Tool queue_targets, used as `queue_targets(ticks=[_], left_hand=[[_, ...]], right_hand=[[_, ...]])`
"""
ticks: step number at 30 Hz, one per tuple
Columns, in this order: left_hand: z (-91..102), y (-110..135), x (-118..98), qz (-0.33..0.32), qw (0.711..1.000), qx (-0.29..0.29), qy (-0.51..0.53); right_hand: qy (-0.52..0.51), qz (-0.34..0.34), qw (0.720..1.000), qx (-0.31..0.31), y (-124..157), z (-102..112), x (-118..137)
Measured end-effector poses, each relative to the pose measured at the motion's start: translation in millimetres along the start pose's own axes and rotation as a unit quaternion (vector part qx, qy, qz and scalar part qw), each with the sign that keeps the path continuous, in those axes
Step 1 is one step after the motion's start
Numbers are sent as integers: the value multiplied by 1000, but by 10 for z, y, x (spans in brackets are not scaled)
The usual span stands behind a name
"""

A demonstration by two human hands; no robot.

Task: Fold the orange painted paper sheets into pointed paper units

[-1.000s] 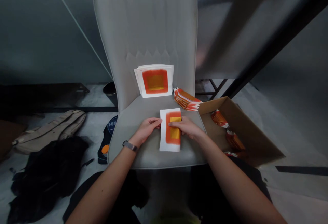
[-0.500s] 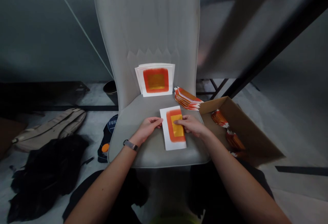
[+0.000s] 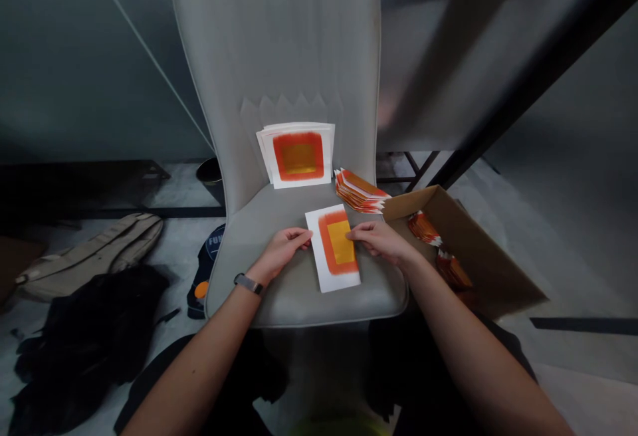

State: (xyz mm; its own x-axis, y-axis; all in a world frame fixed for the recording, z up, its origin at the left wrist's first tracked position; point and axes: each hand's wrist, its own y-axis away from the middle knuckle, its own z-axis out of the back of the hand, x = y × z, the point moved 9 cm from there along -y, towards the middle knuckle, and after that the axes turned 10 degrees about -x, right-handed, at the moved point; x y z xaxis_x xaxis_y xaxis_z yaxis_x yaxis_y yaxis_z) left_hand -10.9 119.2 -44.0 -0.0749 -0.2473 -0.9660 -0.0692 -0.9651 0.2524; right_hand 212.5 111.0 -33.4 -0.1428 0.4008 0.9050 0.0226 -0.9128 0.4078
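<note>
A white paper sheet (image 3: 326, 260) printed with an orange-red frame around a gold square lies folded on the grey chair seat. My left hand (image 3: 285, 250) pinches its left edge between thumb and fingers. At the opposite, folded edge, my right hand (image 3: 381, 240) has thumb and fingers closed on the paper. Behind it, a stack of unfolded sheets (image 3: 298, 157) with the same print leans against the chair's backrest. A pile of folded sheets (image 3: 359, 191) sits at the right rear of the seat.
An open cardboard box (image 3: 481, 250) right of the grey chair (image 3: 279, 37) holds bundles of folded sheets (image 3: 423, 228). On the floor at left lie a beige bag (image 3: 100, 253), a black cloth-like heap (image 3: 90, 343) and a dark blue item (image 3: 199, 276). A dark bin (image 3: 210, 177) stands behind.
My right thumb has slid from over the gold square to the sheet's right edge. The whole view has shifted slightly; my left hand keeps its pinch on the left edge.
</note>
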Motion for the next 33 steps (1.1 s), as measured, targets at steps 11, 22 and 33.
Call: queue_targets(ticks=[11, 22, 33], left_hand=[[27, -55, 59, 4, 1000, -3, 20], [-96, -4, -51, 15, 996, 55, 64], [-57, 44, -12, -9, 1000, 17, -22]], right_hand=[[2, 30, 999, -23, 7, 178, -51], [-36, 82, 996, -16, 2, 87, 114], [-36, 80, 996, -12, -75, -53, 117]])
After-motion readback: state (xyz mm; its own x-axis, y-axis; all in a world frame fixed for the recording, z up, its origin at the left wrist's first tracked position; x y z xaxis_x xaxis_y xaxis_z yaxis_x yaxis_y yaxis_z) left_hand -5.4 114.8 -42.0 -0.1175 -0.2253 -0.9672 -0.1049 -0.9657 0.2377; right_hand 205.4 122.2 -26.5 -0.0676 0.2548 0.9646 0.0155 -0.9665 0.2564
